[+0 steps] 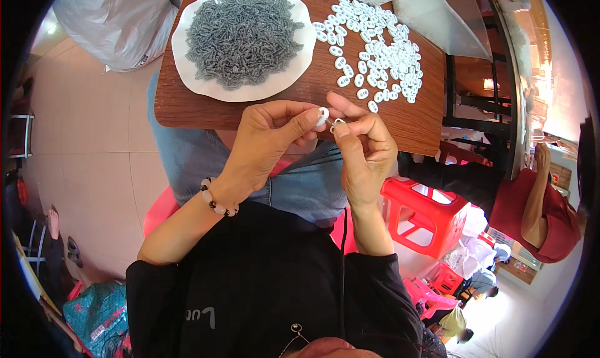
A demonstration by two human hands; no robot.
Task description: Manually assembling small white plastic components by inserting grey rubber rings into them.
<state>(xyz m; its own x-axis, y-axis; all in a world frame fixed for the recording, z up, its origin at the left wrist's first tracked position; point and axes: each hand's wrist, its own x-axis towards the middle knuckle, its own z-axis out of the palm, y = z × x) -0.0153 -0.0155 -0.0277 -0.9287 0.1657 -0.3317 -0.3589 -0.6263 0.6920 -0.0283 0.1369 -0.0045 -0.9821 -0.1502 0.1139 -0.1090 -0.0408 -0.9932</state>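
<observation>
Both my hands meet just off the table's near edge, above my lap. Between thumb and forefinger, my left hand (269,130) pinches a small white oval piece (322,116) with a hole in it. My right hand (369,142) is close beside it, thumb and forefinger closed on a small pale looped piece (335,125), whose kind is too small to tell. The two pieces are very near each other; whether they touch is unclear. Beyond my left hand, a white scalloped plate (181,55) carries a heap of small grey coil springs (247,36).
Many white oval two-hole pieces (394,61) lie spread over the brown wooden table (300,86). A grey plastic bag (122,30) is at the far left. On the right are a red stool (431,217) and a person in a dark red top (531,214).
</observation>
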